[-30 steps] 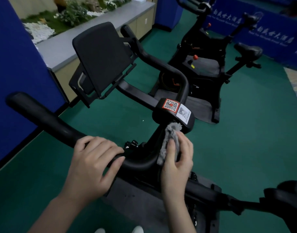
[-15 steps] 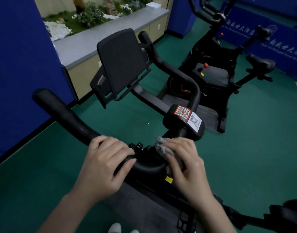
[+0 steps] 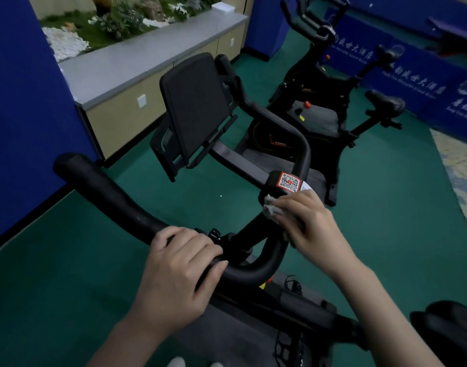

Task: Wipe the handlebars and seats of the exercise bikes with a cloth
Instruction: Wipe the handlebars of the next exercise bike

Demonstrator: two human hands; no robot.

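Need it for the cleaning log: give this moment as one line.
phase: wiping handlebar | left hand: grips handlebar | right hand: presses cloth against centre block, just under QR sticker

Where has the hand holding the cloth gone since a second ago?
Yes. The right hand with the cloth has slid up toward the QR sticker, closer than before.

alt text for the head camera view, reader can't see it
A person's right hand holds a small grey cloth against the black exercise bike handlebar just below its red QR sticker, while the left hand grips the bar. A second black bike stands behind on green floor.
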